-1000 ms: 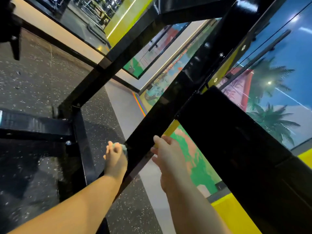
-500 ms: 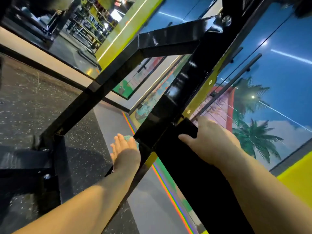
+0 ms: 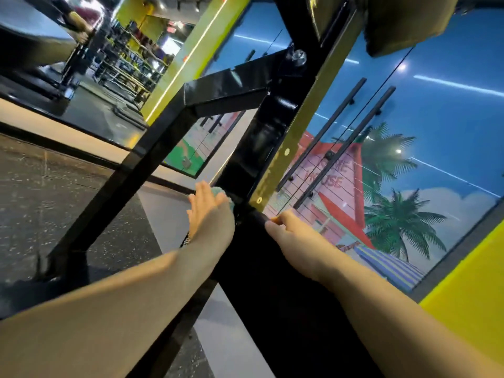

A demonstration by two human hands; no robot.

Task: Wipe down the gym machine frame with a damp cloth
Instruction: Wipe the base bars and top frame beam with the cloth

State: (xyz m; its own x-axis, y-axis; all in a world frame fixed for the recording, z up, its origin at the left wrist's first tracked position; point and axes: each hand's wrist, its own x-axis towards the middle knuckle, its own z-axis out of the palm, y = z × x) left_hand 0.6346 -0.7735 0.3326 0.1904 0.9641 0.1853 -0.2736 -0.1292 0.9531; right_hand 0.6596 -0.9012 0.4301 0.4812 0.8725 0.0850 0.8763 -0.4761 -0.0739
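Note:
The gym machine frame is glossy black steel: a thick slanted upright (image 3: 263, 143) runs through the centre, with a diagonal brace (image 3: 128, 184) to its left. My left hand (image 3: 210, 214) presses a teal cloth (image 3: 221, 195) flat against the upright's left face, fingers straight. Only a small part of the cloth shows past my fingers. My right hand (image 3: 294, 236) holds the top edge of a black pad (image 3: 272, 301) just right of the upright, with its fingers curled over the far side.
Speckled black rubber floor (image 3: 49, 192) and a grey strip lie below the frame. A painted wall with palm trees and long black door handles (image 3: 343, 148) stands to the right. Weight racks (image 3: 122, 66) fill the far left background. A dark cushion (image 3: 395, 20) hangs overhead.
My left hand has slid the cloth up the upright. My right hand left the upright's edge and now holds the top edge of the black pad. My view tilted upward.

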